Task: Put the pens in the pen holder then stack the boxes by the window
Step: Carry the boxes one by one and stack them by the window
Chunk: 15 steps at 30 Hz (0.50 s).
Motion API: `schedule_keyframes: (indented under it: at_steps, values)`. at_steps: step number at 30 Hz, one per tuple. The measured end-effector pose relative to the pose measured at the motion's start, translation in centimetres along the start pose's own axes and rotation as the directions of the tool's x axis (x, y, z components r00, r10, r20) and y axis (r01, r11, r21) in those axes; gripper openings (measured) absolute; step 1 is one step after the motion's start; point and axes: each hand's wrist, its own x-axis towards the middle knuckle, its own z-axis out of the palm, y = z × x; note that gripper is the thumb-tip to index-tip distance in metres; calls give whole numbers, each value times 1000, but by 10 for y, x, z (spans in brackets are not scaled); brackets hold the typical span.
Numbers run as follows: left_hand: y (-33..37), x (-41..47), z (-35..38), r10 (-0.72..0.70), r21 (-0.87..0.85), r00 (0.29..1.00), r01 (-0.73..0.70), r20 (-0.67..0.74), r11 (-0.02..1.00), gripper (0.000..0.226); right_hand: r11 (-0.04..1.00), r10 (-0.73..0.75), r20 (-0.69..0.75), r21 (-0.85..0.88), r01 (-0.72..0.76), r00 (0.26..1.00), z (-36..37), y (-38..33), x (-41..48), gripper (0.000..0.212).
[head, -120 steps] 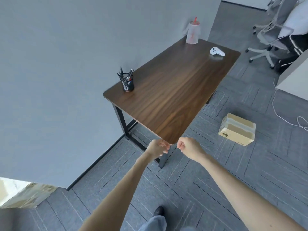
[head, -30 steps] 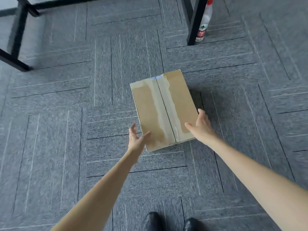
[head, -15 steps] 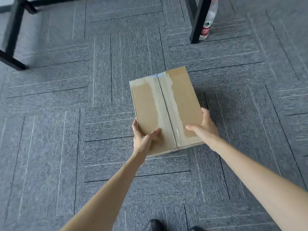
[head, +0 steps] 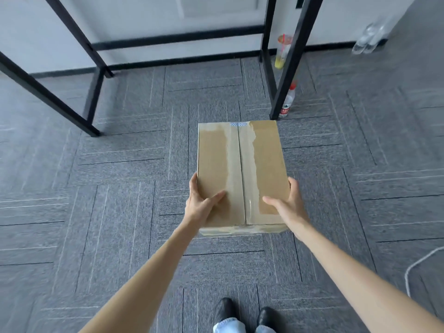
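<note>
Grey carpet tiles (head: 101,212) with thin pale lines cover the floor, and a white wall (head: 144,25) with a dark skirting strip runs across the top of the view. Black metal table legs (head: 287,68) stand on the carpet, one set at the left and one right of centre. A plastic bottle (head: 287,102) with a red cap and red label stands just beside the foot of the right-hand leg. Behind that leg, near the wall, a clear cup (head: 282,54) holds a red straw and some yellow liquid at the bottom. More clear bottles (head: 367,42), blurred, stand by the wall at the far right. A white cord (head: 418,265) loops over the carpet at the right edge.

In the middle, a brown cardboard box (head: 240,169) is held in front of the person, its top flaps sealed with a strip of clear tape along the centre seam. The left hand (head: 204,203) grips the near left side, fingers along the box's side and thumb lying on top. The right hand (head: 286,205) grips the near right side in the same way, thumb on top. Both hands are closed on the box with the arms stretched forward. Black shoes (head: 245,313) and pale jeans cuffs show at the bottom edge, directly below the box.
</note>
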Motion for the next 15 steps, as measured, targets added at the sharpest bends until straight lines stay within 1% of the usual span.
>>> schedule_keyframes:
  at_steps: [1, 3, 5, 9, 12, 13, 15]
  values:
    - [14, -12, -10, 15, 25, 1000, -15, -1, 1000, 107, 1000, -15, -9, -9, 15, 1000, -9, -18, -10, 99]
    - [42, -32, -30, 47, 60, 999, -47, -7, 997, 107, 998, -52, -36, -38, 50, 998, -24, -52, -26, 94]
    - [77, -56, -53, 78, 68, 997, -75, -29, 995, 107, 994, -96, -47, -58, 93, 994, -39, -92, -47, 90]
    - [144, -101, -92, 141, 56, 986, -137, -83, 989, 99, 986, -164, -41, -44, 162, 986, -67, -161, -88, 94]
    - [185, -136, -119, 172, 22, 981, -170, -95, 985, 107, 981, -192, -44, -18, 191, 980, -86, -205, -118, 96]
    - [197, -147, -127, 185, 10, 977, -185, -102, 983, 107, 979, -203, -44, -14, 203, 978, -91, -218, -128, 97]
    - [218, -171, -143, 222, -10, 967, -225, -124, 974, 98, 973, -232, -43, -9, 232, 972, -103, -247, -146, 96]
